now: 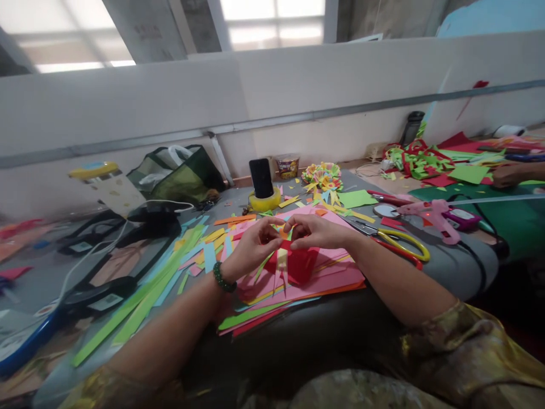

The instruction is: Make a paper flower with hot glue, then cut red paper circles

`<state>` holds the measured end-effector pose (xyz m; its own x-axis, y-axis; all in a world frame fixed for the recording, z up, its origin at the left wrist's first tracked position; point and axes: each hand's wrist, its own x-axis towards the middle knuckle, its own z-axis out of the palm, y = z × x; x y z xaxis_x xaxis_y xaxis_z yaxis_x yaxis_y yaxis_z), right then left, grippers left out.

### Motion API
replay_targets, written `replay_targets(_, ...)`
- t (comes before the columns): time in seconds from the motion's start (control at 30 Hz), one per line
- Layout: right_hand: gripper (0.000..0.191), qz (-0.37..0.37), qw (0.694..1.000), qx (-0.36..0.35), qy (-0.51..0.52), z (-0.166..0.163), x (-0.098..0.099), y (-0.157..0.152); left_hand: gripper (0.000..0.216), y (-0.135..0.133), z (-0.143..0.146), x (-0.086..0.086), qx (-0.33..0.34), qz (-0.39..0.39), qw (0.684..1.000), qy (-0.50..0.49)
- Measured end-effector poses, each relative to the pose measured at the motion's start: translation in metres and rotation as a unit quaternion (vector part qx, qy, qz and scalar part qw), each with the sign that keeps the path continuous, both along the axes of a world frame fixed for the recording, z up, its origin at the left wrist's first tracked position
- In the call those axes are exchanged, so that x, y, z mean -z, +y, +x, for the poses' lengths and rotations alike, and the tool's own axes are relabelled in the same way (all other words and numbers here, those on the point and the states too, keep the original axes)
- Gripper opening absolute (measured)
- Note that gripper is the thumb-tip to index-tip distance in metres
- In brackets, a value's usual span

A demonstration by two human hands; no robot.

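Note:
My left hand [258, 245], with a green bead bracelet [224, 277] on its wrist, and my right hand [317, 232] meet over the stack of coloured sheets. Thumbs and fingers of both hands are pinched on a red craft piece [303, 266], one at each side of its upper edge. Pale yellow strips [281, 259] hang down its front. A small orange bit shows between the fingertips; what it belongs to is unclear. Beneath lie pink sheets [336, 274] with other colours in layers. Scissors [398, 236] with yellow and red handles rest by my right forearm.
A pink glue gun [443, 218] stands at the right. A phone [261, 177] leans upright on a yellow tape roll [264, 200]. Long green strips [142, 307] lie at the left, near a green bag [181, 173]. Another person's hand [511, 174] is at the far right.

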<state>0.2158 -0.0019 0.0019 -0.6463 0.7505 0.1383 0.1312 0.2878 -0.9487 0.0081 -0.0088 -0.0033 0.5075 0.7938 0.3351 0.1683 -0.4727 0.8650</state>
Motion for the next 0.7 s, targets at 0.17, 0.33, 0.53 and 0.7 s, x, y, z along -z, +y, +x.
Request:
replay_targets(0.17,0.025,0.019,0.996,0.081,-0.042,0.008,0.001,0.002,0.006,-0.005,0.001,-0.001,0.007,0.05,0.996,0.068)
replay_targets(0.33,0.02,0.167,0.95,0.257,-0.055,0.038,-0.014,-0.036,0.031,-0.012,0.007,0.008,0.004,0.085,0.982,0.167)
replay_targets(0.53,0.032,0.217,0.795,0.566,-0.044,0.121,-0.007,-0.094,0.04,-0.011,0.013,0.012,0.024,0.186,0.925,0.329)
replay_targets(0.7,0.043,0.195,0.577,0.765,-0.211,0.176,0.02,-0.111,0.043,-0.01,0.011,0.012,0.034,0.225,0.888,0.399)
